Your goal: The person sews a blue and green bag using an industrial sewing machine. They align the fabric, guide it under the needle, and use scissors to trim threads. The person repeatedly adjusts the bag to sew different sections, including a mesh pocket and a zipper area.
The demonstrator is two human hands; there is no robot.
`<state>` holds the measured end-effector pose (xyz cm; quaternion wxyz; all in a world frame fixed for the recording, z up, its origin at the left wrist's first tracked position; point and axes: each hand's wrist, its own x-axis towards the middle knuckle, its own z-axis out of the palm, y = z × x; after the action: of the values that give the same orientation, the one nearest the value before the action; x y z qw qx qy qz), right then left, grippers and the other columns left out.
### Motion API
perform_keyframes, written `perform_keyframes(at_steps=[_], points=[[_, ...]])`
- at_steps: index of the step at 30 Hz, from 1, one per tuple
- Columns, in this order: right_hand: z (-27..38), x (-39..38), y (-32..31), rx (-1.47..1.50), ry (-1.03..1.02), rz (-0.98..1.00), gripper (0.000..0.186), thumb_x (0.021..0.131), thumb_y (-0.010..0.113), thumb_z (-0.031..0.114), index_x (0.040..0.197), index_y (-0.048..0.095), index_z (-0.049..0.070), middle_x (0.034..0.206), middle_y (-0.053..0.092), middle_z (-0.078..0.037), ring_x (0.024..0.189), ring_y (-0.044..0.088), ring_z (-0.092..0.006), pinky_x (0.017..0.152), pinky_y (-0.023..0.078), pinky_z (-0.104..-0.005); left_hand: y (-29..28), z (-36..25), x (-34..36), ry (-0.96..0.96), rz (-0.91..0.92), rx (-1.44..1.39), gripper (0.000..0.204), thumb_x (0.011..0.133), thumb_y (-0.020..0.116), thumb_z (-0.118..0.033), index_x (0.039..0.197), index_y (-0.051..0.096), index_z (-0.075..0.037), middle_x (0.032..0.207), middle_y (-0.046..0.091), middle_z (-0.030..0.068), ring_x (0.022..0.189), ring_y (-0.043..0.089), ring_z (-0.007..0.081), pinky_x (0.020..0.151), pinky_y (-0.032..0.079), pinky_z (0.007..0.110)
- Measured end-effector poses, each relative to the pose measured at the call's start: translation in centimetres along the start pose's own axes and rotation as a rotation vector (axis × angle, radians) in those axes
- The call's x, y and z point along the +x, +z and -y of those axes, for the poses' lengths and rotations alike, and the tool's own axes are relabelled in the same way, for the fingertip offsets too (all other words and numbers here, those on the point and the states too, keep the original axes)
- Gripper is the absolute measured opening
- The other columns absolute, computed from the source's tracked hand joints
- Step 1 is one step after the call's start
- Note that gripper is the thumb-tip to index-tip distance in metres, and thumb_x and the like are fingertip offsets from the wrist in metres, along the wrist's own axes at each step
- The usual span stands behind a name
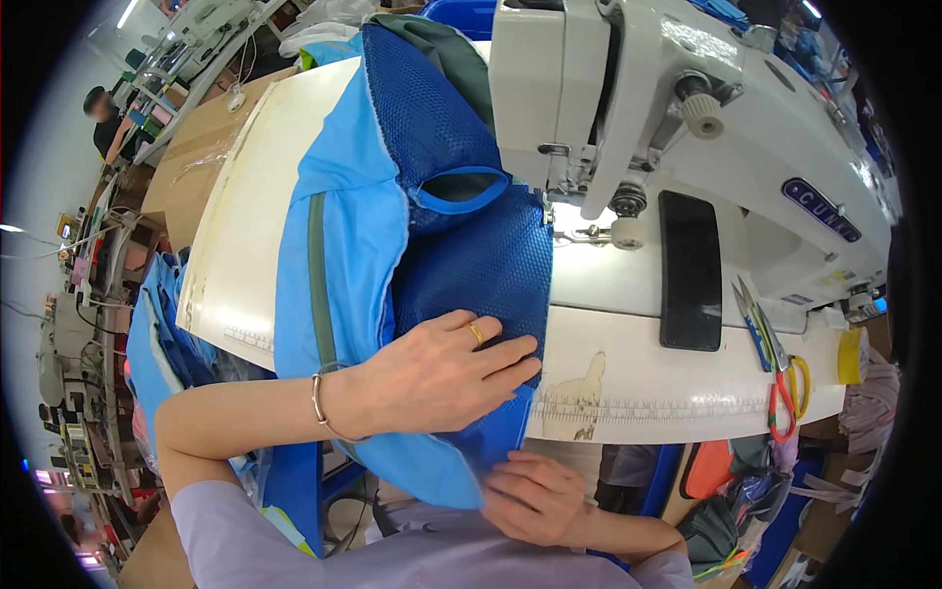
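Spread loosely, the left hand (pixel 446 368) presses on the light-and-dark-blue cloth and mesh piece (pixel 471 255); the right hand (pixel 535 499) touches its near edge, though whether it pinches I cannot tell. The piece lies left of the white metal sewing machine (pixel 765 128), its right edge at the needle. Guiding that edge straight and flat, without tugging, seems best. At the far side, a blue plastic bin (pixel 461 14) shows only partly, contents hidden.

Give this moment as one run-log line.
left hand: fingers on blue mesh; right hand: at lower edge of light blue fabric; sewing machine: mesh edge by presser foot; nearby: black phone, red-handled scissors
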<state>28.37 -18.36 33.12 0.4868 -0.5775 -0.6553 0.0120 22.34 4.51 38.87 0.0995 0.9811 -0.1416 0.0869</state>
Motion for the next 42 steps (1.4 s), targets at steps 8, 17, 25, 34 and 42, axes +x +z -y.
perform_keyframes(at_steps=[8,17,25,34,42], points=[[-1.4,1.4,-0.6,-0.078,-0.028,-0.008,0.031,0.068,0.080,0.012,0.097,0.072,0.005,0.094,0.071,-0.007,0.086,0.068,-0.0245,0.085,0.060,-0.0366,-0.1,1.5,1.2,-0.003,0.008,0.015,0.041,0.079,0.078,-0.022,0.116,0.070,-0.008,0.123,0.067,0.0043,0.098,0.062,0.0213,0.084,0.053,0.034],[-2.7,3.9,-0.8,-0.166,0.065,0.017,0.028,0.072,0.079,0.009,0.097,0.072,0.002,0.097,0.072,-0.009,0.094,0.070,-0.0270,0.085,0.059,-0.0386,-0.1,5.7,3.3,0.055,-0.011,0.035,0.033,0.082,0.076,-0.022,0.113,0.070,-0.012,0.120,0.068,0.0009,0.095,0.064,0.0205,0.079,0.054,0.035],[-3.7,5.0,-1.0,-0.274,0.125,0.040,0.027,0.081,0.073,0.007,0.106,0.072,-0.001,0.107,0.070,-0.010,0.108,0.067,-0.0251,0.092,0.056,-0.0379,0.2,8.7,4.6,0.099,-0.075,0.056,0.032,0.083,0.075,-0.022,0.113,0.071,-0.012,0.121,0.069,0.0029,0.097,0.067,0.0240,0.083,0.056,0.038],[-4.1,4.8,-0.9,-0.311,0.110,0.053,0.031,0.080,0.068,0.006,0.110,0.072,-0.003,0.117,0.068,-0.014,0.117,0.064,-0.0294,0.098,0.053,-0.0396,-0.1,8.6,4.6,0.119,-0.167,0.136,0.036,0.079,0.078,-0.017,0.114,0.072,-0.009,0.117,0.069,0.0052,0.097,0.068,0.0267,0.083,0.057,0.039],[-6.1,7.2,-4.4,-0.487,-0.225,0.327,0.029,0.078,0.066,0.014,0.099,0.072,-0.005,0.105,0.070,-0.020,0.105,0.065,-0.0313,0.086,0.053,-0.0351,-1.6,6.7,5.4,-0.059,-0.191,0.156,0.023,0.078,0.080,-0.013,0.099,0.076,-0.005,0.091,0.068,0.0066,0.083,0.066,0.0245,0.072,0.053,0.036]])
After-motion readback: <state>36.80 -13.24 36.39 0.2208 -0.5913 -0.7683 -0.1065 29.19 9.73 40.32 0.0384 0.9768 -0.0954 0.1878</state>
